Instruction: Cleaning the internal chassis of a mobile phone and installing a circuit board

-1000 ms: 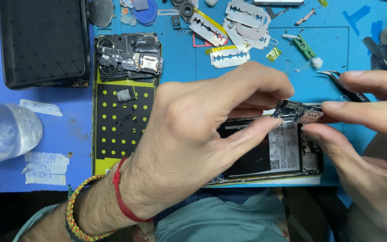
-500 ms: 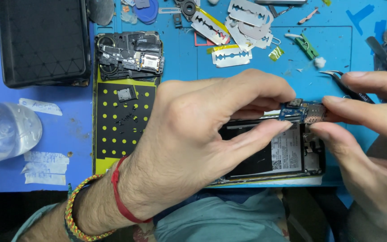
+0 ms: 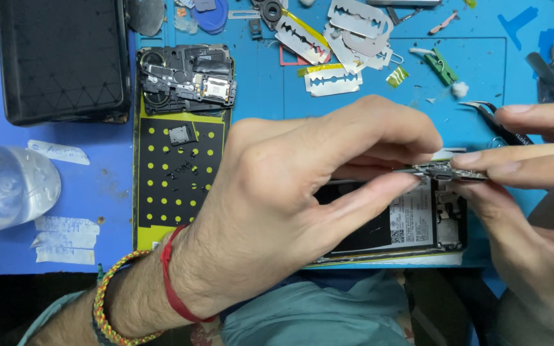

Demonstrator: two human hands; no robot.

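Both hands meet over an opened phone (image 3: 418,224) lying on the blue mat of the table (image 3: 110,211). The left hand (image 3: 277,211) reaches in from the lower left, thumb and forefinger closed on one end of a small circuit board (image 3: 440,171). The right hand (image 3: 520,192) comes from the right, its fingers (image 3: 501,168) pinching the other end of the same board, with a pair of tweezers (image 3: 501,125) tucked against its upper finger. The board is held level, clear of the phone and just above its upper end.

State of work, as judged from the layout: disassembly appears well advanced. The phone's back is off, with the battery and its white label exposed. A black inner cover plate (image 3: 187,77) lies well apart at the upper left of the mat, resting at the top of a black screw mat with yellow dots (image 3: 181,173). Small dark screws and a square part sit on that mat. The board now looks free of the frame. The battery appears seated in the phone.

Surroundings: several razor blades (image 3: 335,80) lie scattered at the top, a black case (image 3: 62,57) at the upper left, a clear plastic bottle (image 3: 1,189) at the left edge, and paper labels (image 3: 65,237) below it.
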